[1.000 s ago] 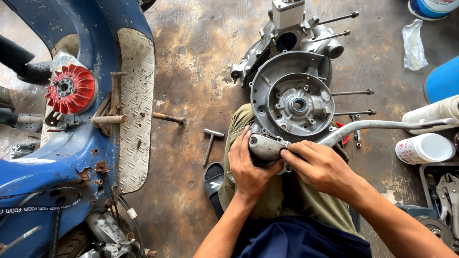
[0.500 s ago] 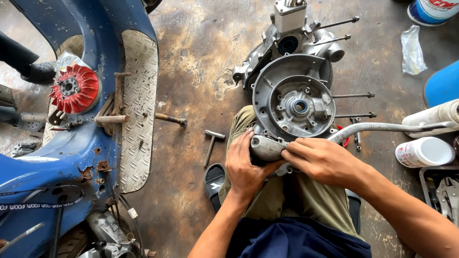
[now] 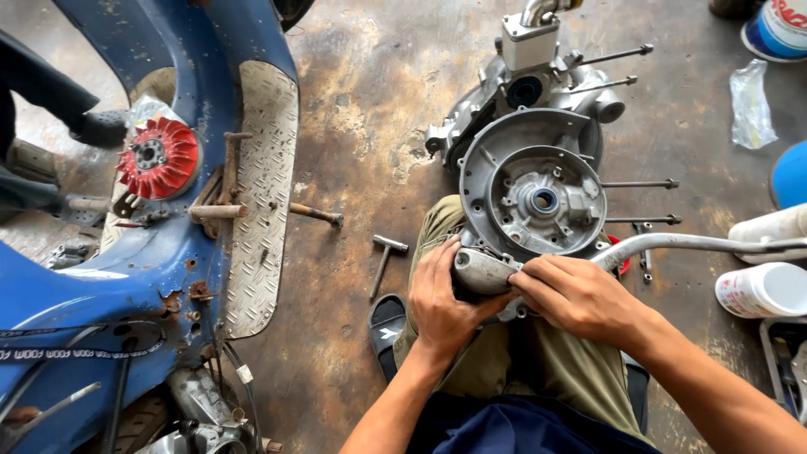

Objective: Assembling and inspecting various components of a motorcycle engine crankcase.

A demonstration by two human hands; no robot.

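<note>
A grey metal engine case (image 3: 538,197) with a round open housing stands on the stained concrete floor between my knees. My left hand (image 3: 441,294) wraps around a rounded grey part (image 3: 483,271) at the case's near edge. My right hand (image 3: 580,294) presses its fingertips on the same part from the right. A bent metal lever (image 3: 698,244) runs from that spot out to the right. Long studs (image 3: 639,183) stick out of the case to the right.
A blue scooter frame (image 3: 193,92) with a ribbed footplate (image 3: 265,193) fills the left side, a red finned fan (image 3: 158,158) resting on it. A T-shaped wrench (image 3: 382,261) lies on the floor. White bottles (image 3: 761,290), a plastic bag (image 3: 751,105) and a blue can (image 3: 777,29) sit at the right.
Both hands stay on the grey part at the case's edge; the fingers shift slightly. My view has dipped a little, so the case sits lower.
</note>
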